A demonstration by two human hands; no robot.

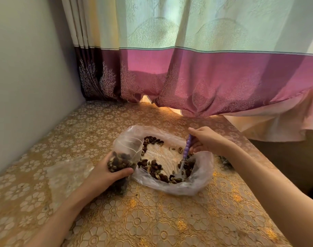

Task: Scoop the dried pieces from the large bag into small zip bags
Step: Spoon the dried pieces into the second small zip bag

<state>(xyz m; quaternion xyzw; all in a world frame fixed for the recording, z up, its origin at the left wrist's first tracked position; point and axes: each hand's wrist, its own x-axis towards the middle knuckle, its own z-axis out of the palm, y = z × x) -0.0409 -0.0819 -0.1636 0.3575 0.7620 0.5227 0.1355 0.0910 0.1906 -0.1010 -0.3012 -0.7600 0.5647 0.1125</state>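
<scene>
Now left hand (105, 172) grips half-full zip bag (124, 157) — right hand (208, 139) holds spoon (186, 154) in large bag (200, 177).

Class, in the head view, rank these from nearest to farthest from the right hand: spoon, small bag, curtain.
1. Spoon: gripped in the right hand, over the large bag.
2. Small bag: to the left, held by the left hand.
3. Curtain: behind, at the table's back.

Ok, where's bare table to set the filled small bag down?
Bare cloth lies in front of the large bag, between the forearms, and behind it toward the curtain. Left of the left hand lie clear bags; the right edge is tight.
</scene>
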